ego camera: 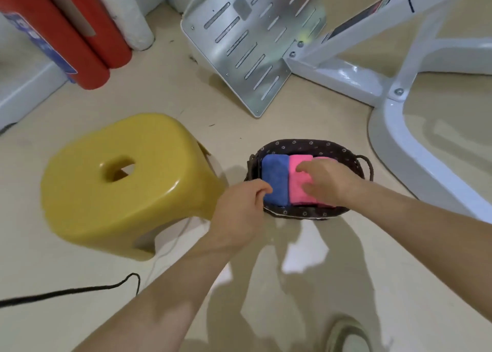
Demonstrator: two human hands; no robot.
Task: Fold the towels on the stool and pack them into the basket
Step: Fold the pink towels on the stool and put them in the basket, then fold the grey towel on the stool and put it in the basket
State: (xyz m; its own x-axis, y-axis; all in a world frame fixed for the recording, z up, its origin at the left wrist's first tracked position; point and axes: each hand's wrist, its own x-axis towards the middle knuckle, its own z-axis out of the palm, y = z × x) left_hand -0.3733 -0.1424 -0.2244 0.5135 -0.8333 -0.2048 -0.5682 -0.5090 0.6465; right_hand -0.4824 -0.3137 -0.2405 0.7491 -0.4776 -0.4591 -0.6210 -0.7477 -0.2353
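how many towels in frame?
3, all in the basket: blue towel at the left end, pink towel in the middle, second pink towel at the right, mostly covered by the right hand. None on the stool. More may be hidden underneath.

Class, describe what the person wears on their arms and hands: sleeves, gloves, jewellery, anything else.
Nothing shows: the left forearm and right forearm are bare to the picture's edge, without sleeves. The left hand and right hand wear no gloves, and no watch, bracelet or ring is visible.

Bright, soft shadows, wide-angle edge distortion
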